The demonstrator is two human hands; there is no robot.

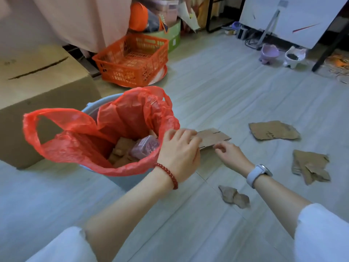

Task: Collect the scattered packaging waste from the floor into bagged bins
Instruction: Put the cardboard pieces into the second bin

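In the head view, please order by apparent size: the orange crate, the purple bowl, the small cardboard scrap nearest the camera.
1. orange crate, clearly largest.
2. small cardboard scrap and purple bowl look alike; the scrap lies nearer, so I leave them unranked.

Both hands, left hand, right hand, apparently gripping cardboard piece beside red-bagged bin

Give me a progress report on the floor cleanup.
Done: cardboard scraps already lie in the red-bagged bin. In hand: both hands, left and right, hold a flat cardboard piece beside the bin. Left: three cardboard scraps on the floor.
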